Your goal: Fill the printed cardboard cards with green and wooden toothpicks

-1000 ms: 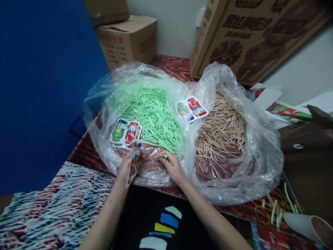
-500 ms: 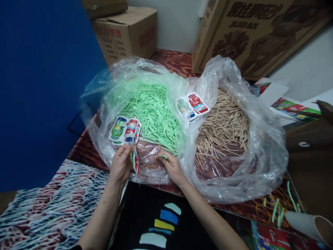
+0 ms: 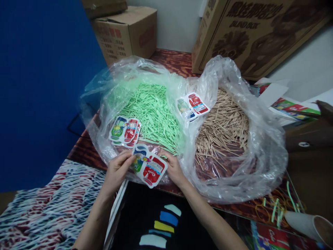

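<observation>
My left hand [image 3: 118, 169] and my right hand [image 3: 174, 169] both pinch a flat printed packet [image 3: 148, 165] with green, blue and red bottle pictures, held face up between them at the near edge of a clear plastic bag. My right hand also keeps something small and green under its fingers. Just beyond lies a pile of green sticks [image 3: 151, 109] with a stack of similar packets [image 3: 125, 129] on its left side. Another packet pair [image 3: 191, 105] rests between the green pile and a pile of tan wooden sticks [image 3: 222, 126].
Clear plastic bags [image 3: 262, 152] hold both piles on a dark red table. Cardboard boxes [image 3: 125, 33] stand behind, a larger one [image 3: 249, 34] at the back right. A blue panel [image 3: 39, 90] fills the left. A paper cup [image 3: 309, 224] lies at the lower right, near rubber bands.
The packet, held edge-on in my left hand before, has turned flat and face up. My right hand has come over and taken its right edge.
</observation>
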`<action>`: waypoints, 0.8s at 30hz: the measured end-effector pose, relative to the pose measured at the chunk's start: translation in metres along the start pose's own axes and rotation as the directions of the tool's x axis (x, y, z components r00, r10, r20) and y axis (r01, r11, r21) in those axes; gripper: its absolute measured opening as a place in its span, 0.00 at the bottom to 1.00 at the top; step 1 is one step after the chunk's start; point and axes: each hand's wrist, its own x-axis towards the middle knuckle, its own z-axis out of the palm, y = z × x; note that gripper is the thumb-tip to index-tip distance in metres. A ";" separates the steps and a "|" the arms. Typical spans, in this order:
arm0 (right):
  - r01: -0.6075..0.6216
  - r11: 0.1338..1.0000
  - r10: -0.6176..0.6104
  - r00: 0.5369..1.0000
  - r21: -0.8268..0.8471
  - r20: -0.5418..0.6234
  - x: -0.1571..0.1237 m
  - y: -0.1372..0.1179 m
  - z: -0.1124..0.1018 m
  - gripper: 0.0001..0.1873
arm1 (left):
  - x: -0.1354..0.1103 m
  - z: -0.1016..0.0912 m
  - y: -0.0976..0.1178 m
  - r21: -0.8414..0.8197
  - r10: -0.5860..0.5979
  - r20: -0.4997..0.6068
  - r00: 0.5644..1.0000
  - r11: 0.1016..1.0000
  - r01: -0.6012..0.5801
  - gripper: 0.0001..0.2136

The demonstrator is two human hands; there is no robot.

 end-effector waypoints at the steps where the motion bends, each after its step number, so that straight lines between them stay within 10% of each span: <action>1: -0.009 1.000 0.009 1.000 0.007 0.000 0.000 -0.002 0.000 0.08 | -0.002 -0.001 0.002 -0.016 -0.026 0.017 1.000 1.000 0.026 0.02; 8: -0.126 0.959 0.146 0.987 0.255 -0.060 0.006 -0.030 -0.010 0.07 | -0.012 0.018 0.001 0.039 -0.045 0.190 0.981 0.999 0.038 0.03; 14: -0.203 0.639 0.323 0.946 0.742 -0.020 0.024 -0.068 -0.032 0.08 | -0.007 0.049 -0.007 0.146 -0.019 0.313 0.949 0.989 -0.028 0.07; 24: -0.344 0.630 0.350 0.926 0.696 0.141 0.016 -0.087 -0.044 0.09 | -0.006 0.069 -0.014 0.078 -0.050 0.309 0.950 0.997 0.028 0.07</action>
